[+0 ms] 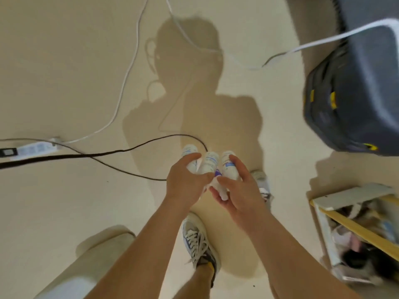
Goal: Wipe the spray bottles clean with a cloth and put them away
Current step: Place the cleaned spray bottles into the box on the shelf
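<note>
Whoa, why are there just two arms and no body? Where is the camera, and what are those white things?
The camera sits on the person's head and looks down, so you see mostly their arms. The left hand and the right hand together hold three white plastic spray bottles, fingers curled round them, above the cream floor. On the floor lie a thin black cable and a white power strip. Below is the person's grey-and-white laced shoe, and at the upper right a dark grey bag with yellow tabs. The dark shape on the floor is their shadow. No cloth shows.
</note>
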A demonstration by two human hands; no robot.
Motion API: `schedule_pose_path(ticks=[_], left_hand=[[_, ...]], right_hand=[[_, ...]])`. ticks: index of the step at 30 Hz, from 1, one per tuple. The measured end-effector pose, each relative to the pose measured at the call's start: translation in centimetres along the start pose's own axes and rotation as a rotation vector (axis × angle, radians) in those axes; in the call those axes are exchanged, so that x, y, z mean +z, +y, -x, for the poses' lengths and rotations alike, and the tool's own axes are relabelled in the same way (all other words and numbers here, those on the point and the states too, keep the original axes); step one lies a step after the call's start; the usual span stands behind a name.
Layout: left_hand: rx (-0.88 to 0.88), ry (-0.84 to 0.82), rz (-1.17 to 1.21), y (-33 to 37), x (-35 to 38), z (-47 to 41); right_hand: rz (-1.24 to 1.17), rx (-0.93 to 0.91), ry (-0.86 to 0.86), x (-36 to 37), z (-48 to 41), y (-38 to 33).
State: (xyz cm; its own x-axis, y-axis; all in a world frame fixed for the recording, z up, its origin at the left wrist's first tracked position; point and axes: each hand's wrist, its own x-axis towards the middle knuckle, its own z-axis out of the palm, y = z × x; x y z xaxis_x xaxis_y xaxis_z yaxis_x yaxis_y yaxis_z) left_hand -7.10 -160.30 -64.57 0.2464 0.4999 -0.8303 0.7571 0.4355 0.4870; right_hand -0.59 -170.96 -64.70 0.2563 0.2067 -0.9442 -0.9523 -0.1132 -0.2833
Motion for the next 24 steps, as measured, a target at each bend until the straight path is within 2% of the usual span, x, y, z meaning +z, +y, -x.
schedule_pose_path(ticks=[4, 10, 16, 21, 24], left_hand=[[0.156, -0.102, -0.039, 7.9, -1.4, 9.9], [0.514, -0.274, -0.175, 17.7, -2.4, 24.4], [0.694, -0.606, -0.358, 20.7, -0.7, 36.2], [0.825, -0.764, -0.481, 21.1, 3.8, 44.0], [0.878, -0.873, -0.475, 20.0, 7.0, 47.5]], right_hand=[[0.044, -0.175, 0.052, -0.6, 11.2, -5.6], [0.051, -0.471, 0.116, -2.7, 28.2, -9.6], [0.139, -0.624, 0.325, -9.6, 43.2, -10.1], [0.182, -0.740, 0.538, -15.2, 51.2, -9.1], [0.283, -0.778, 0.671, -18.9, 54.0, -7.7]])
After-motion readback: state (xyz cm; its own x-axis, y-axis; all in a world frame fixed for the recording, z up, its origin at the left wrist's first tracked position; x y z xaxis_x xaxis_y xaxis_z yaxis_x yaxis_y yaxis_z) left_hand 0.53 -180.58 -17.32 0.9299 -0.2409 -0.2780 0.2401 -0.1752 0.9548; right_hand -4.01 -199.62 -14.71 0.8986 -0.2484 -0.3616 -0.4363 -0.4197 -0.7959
